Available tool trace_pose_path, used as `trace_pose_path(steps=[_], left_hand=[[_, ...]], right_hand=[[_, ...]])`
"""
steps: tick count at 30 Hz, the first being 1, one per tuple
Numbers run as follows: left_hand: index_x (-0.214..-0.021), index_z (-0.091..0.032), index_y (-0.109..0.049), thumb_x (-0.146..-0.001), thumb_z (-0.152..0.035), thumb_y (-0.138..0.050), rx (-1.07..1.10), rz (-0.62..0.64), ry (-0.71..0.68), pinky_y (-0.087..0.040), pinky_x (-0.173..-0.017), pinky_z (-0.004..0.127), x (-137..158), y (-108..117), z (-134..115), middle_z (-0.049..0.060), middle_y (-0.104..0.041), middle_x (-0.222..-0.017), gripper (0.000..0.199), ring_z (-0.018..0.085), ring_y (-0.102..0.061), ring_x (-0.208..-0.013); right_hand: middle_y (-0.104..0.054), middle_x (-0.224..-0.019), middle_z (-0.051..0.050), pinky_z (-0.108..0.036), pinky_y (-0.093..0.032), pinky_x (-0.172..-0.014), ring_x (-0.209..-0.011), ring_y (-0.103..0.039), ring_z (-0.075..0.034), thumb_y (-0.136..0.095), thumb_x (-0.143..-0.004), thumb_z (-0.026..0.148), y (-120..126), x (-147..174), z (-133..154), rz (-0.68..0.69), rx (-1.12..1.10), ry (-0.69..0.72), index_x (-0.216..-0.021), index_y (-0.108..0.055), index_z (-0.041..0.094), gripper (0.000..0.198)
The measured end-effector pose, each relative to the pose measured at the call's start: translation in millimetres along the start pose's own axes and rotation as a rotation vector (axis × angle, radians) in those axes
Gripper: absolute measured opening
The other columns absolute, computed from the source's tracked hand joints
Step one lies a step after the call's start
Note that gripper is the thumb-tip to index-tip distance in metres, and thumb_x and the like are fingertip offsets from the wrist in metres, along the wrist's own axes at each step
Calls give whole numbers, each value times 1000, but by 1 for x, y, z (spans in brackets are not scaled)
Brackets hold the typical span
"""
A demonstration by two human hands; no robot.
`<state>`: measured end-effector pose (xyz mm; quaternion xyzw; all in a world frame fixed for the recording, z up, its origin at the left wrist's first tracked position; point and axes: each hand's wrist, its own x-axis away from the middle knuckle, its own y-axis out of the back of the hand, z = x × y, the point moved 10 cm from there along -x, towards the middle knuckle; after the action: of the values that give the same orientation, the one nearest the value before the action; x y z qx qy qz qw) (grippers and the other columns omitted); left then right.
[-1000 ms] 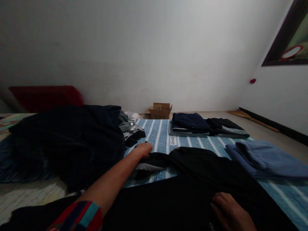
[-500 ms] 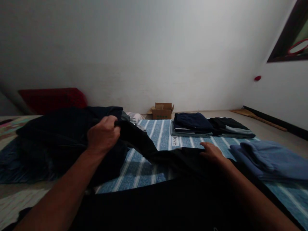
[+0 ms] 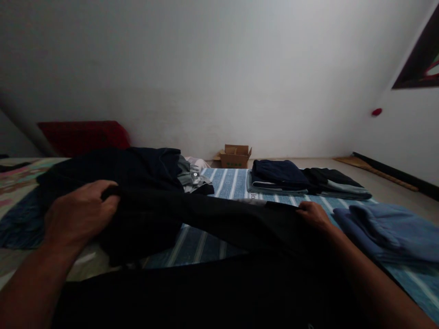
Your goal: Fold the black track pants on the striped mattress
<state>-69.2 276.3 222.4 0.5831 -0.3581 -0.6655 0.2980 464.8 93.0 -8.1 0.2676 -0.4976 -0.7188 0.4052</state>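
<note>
The folding looked partly done. Beyond the striped sheet [image 3: 219, 183], toward the cardboard box [image 3: 235, 156] at the wall, 2 folded piles lay side by side: a navy pile [image 3: 278, 173] and a black-and-grey pile [image 3: 334, 180] just to its right. A 3rd lot, folded light-blue clothes [image 3: 387, 228], sat on the near right part of the sheet. What was left, by my reckoning, was the dark heap of clothes [image 3: 113, 183] on the left of the sheet, with a grey garment [image 3: 190, 176] poking out of it, and the piece then in hand.

That piece was a black garment [image 3: 222, 219], stretched across the sheet between the person's 2 hands. The left hand [image 3: 80, 214] was closed on one end of it, fingers curled over the cloth, out by the heap on the left of the sheet. The right hand [image 3: 313, 214] had the other end, near the light-blue clothes; its fingers lay over the edge of the cloth, though in that dim light I could not tell whether they pinched it or only pressed it down. Between them the garment ran as a long, fairly taut band, lifted a little off the sheet at the left and lower at the right. More black cloth spread wide in the foreground nearest the person; I could not make out whether it belonged to the same garment. It looked soft, matte and plain, its shape too dark to name.

A red cushion [image 3: 84, 137] rested against the wall behind the heap.
</note>
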Motion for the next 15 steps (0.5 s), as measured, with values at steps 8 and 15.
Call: trace_pose_path(steps=[8,15], left_hand=[[-108,-21,-53,-63,-9,-40,48,385,-176,-36,-98,23,46,-88,27,1,-50,-134,48,15,-48,-120],[-118,-11,-52,-87,-29,-33,-146,419,-121,-46,-84,38,47,-73,10,14,-57,-122,40,28,-59,-104]], right_hand=[[-66,-81,-4,-25,-39,-64,-77,-60,-19,-55,-80,28,-5,1,-2,-10,-66,25,-83,-66,19,14],[-66,-76,-4,-26,-39,-60,-71,-61,-19,-56,-79,28,-23,-1,-2,69,-87,45,-77,-66,20,13]])
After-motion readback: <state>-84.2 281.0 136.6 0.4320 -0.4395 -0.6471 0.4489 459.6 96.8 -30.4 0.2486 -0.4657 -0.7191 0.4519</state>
